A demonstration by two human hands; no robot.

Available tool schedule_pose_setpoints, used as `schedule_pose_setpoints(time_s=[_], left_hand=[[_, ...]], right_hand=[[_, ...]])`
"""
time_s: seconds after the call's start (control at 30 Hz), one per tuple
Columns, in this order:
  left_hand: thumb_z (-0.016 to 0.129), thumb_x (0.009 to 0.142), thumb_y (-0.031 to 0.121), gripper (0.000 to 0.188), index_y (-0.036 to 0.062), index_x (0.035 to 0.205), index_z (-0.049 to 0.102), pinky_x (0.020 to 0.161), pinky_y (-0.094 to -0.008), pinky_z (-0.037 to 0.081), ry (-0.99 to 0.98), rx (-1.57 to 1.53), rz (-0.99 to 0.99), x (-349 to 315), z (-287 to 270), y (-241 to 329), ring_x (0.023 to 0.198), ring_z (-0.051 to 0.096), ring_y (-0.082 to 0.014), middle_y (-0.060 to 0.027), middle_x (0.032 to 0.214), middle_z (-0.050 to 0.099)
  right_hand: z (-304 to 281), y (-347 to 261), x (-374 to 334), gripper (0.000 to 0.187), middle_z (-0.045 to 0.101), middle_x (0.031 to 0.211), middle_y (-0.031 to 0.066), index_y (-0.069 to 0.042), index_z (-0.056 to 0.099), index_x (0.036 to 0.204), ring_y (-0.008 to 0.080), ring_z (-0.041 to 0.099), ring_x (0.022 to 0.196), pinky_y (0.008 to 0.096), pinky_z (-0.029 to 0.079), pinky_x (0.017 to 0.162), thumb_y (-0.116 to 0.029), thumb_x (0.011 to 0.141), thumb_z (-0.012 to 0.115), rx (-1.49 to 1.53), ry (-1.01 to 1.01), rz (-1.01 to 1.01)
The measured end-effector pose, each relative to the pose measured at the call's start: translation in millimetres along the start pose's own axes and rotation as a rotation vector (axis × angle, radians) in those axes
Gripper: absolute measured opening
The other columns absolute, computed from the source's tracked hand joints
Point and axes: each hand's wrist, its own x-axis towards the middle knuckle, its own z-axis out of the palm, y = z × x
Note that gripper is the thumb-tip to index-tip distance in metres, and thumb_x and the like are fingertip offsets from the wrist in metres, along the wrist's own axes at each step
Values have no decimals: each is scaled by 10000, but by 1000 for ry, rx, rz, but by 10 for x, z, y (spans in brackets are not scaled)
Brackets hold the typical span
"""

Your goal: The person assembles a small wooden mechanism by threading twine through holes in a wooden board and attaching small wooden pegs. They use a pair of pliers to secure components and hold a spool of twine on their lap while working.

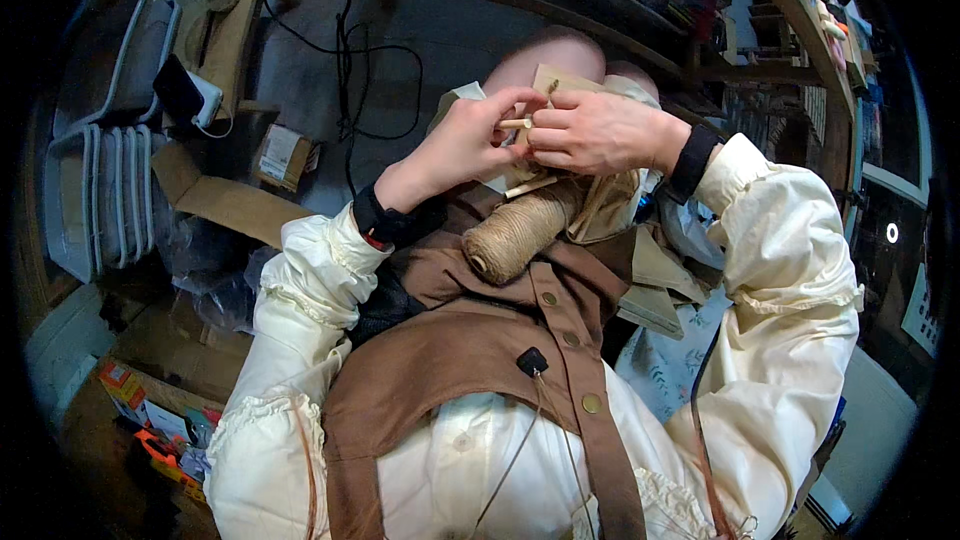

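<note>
Beyond twine spool (pixel 522 233): left hand (pixel 470 140), right hand (pixel 605 130) together at pale stick (pixel 514 124); grips unclear.

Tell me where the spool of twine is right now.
In the head view, the spool of twine lies just right of centre on the brown garment, below the left hand and right hand in the picture.

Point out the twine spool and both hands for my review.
Twine spool (pixel 522 237): head view, middle of its wound side.
Left hand (pixel 468 140): head view, back of the hand.
Right hand (pixel 605 132): head view, back of the hand.
</note>
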Motion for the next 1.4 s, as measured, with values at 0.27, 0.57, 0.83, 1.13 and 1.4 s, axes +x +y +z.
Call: schedule_pose_setpoints(time_s=[0.27, 0.57, 0.83, 1.13, 1.4], left_hand=[[683, 759, 16, 536, 68, 1259, 498, 690, -262, 521, 34, 29, 33, 27, 8, 3, 786, 601, -85, -101, 942, 652], [748, 752, 120, 531, 75, 1210, 484, 692, -294, 513, 26, -48, 46, 34, 18, 9, 843, 657, -195, -111, 948, 647], [782, 733, 105, 548, 50, 1168, 454, 597, -214, 449, 87, -44, 30, 16, 61, 22, 664, 460, -48, -33, 888, 590], [791, 717, 121, 554, 49, 1154, 459, 594, -240, 441, 77, 9, -14, 20, 34, 67, 674, 492, -97, -51, 793, 556], [696, 694, -47, 522, 40, 1157, 472, 554, -198, 407, 127, -60, 28, -3, 63, 11, 623, 407, -43, -9, 793, 549]], right_hand=[[23, -51, -23, 173, 533, 966, 37, -69, 570, 938, 183, 523, 985, 325, 424, 874, -177, 810, 526, -13, -15, 110], [130, -409, 14, 158, 599, 797, 145, -18, 573, 870, 273, 616, 723, 370, 495, 634, -101, 775, 669, 420, 728, 1093], [287, -533, 482, 132, 622, 773, 134, -25, 606, 759, 315, 621, 721, 418, 484, 645, -142, 793, 657, 280, 900, 1605], [263, -537, 508, 138, 623, 821, 172, 1, 588, 810, 359, 616, 754, 436, 485, 664, -133, 839, 602, 74, 741, 1559], [222, -513, 742, 153, 630, 800, 210, 21, 588, 822, 372, 637, 730, 450, 505, 639, -132, 815, 598, 56, 708, 1749]])
